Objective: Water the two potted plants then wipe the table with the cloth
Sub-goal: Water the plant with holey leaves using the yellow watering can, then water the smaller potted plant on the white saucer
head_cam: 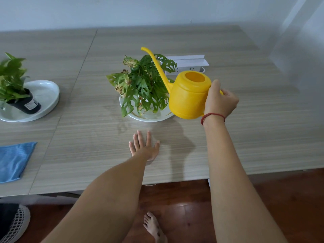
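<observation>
R hand (220, 100): grip wrapped round the handle of the yellow watering can (190, 95), can held above the bench (245, 137), body roughly upright, top opening facing up. Long thin spout (154, 62) runs up and away to the left, crossing in front of the holey-leaf plant (142, 86); spout tip sits above and behind the foliage. Red string (212, 116) round R wrist.

L hand (144, 147): flat on bench, palm down, fingers spread, holding nothing. Lies near the front of the white dish (149, 117), not touching it.

Holey-leaf plant: stands in the white dish, centre of bench; several leaves browned at edges. Its pot is hidden by leaves.

2nd plant (11, 79): far left, in black pot (26, 104) w/ label, pot tilted, sitting in a white tray (47, 95). Well apart from the can.

Blue cloth (14, 160): lying flat at bench's left front edge, partly out of frame, well apart from both hands.

White box-like item (189, 62): behind the centre plant, near the can; type not determinable.

Below bench: wood floor (263, 207), bare foot (154, 227), mesh object (15, 223) at lower left.
</observation>
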A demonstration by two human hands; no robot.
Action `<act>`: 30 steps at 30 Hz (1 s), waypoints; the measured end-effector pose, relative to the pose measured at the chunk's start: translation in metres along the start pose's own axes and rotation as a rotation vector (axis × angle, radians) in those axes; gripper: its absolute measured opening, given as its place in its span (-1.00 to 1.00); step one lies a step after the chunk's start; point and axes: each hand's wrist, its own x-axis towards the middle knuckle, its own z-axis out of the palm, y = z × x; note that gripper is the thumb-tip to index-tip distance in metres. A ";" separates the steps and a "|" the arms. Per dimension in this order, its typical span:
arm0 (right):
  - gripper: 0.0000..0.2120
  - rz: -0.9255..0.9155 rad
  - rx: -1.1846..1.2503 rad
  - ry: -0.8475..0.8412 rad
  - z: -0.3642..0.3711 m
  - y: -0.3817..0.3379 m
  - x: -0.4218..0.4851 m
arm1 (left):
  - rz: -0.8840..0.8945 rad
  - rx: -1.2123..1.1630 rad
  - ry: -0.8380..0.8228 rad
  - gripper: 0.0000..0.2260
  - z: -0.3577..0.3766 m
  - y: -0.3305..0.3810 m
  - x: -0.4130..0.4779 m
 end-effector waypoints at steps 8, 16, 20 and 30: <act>-0.49 0.026 0.129 -0.123 0.009 -0.020 -0.029 | 0.118 -0.135 0.290 -0.42 -0.017 -0.010 -0.026; -0.44 -0.060 0.190 -0.359 0.082 -0.060 -0.110 | -0.033 -0.210 0.404 -0.42 -0.091 -0.088 -0.043; -0.50 -0.081 0.182 -0.475 0.139 -0.071 -0.153 | -0.149 -0.266 0.463 -0.40 -0.121 -0.149 -0.043; -0.52 -0.094 0.176 -0.723 0.290 -0.055 -0.240 | -0.358 -0.359 0.443 -0.41 -0.153 -0.268 0.010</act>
